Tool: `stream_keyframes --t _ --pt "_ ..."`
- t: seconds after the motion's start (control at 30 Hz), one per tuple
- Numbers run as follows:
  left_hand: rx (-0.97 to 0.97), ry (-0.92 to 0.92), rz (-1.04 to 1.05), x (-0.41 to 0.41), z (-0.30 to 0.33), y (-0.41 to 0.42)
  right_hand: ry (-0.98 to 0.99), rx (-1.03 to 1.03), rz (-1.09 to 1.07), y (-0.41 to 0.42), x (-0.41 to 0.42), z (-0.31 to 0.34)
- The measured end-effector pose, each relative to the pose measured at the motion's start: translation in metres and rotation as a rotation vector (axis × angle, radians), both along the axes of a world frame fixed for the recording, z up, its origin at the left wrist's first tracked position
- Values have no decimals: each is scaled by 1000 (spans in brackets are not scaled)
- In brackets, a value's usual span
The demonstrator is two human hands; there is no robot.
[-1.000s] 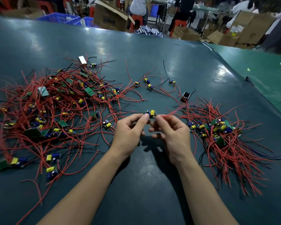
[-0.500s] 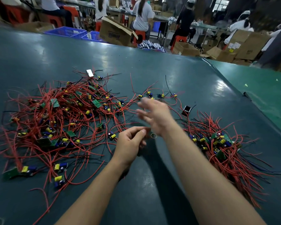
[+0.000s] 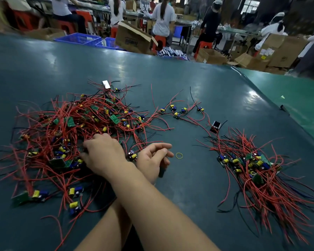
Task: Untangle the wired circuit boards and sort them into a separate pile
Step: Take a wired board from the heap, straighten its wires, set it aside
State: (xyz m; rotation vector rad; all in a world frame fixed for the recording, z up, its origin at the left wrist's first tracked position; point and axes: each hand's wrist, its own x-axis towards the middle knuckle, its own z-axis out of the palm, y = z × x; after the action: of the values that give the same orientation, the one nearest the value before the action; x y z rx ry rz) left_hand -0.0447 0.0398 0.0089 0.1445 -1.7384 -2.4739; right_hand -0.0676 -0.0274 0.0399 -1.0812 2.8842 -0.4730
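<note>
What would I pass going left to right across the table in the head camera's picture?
Big tangled pile of red-wired boards → right hand reaching into it → left hand → yellow rubber band → smaller sorted pile.

I look across a dark teal table (image 3: 152,73) whose glossy top catches overhead light. A lighter green table (image 3: 297,98) adjoins it on my right. Beyond stand blue crates (image 3: 78,39), an open cardboard box (image 3: 132,39), red stools (image 3: 158,40) with seated workers at long benches, stacked cartons (image 3: 279,51), and a dim window (image 3: 250,6)
</note>
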Motion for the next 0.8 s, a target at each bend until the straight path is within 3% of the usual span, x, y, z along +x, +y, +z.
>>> stream_keyframes --t 0.27,0.33,0.4,0.5,0.57,0.7,0.8 --pt "-64 11 -6 2 1 2 127 -34 38 6 9 -3" --pt "-64 10 2 2 3 1 234 -187 -5 6 10 0" --pt "-54 -3 10 3 5 2 217 -451 -111 9 12 7" --pt "-79 -26 8 2 7 5 64 -820 -291 26 9 22" --pt "-70 -70 -48 -2 9 4 -143 -998 -344 40 4 34" --pt "290 -165 -59 -8 12 -6 -681 -1582 -410 71 -15 59" --pt "363 -116 23 -4 11 -6 -947 -1846 -311 112 -18 69"
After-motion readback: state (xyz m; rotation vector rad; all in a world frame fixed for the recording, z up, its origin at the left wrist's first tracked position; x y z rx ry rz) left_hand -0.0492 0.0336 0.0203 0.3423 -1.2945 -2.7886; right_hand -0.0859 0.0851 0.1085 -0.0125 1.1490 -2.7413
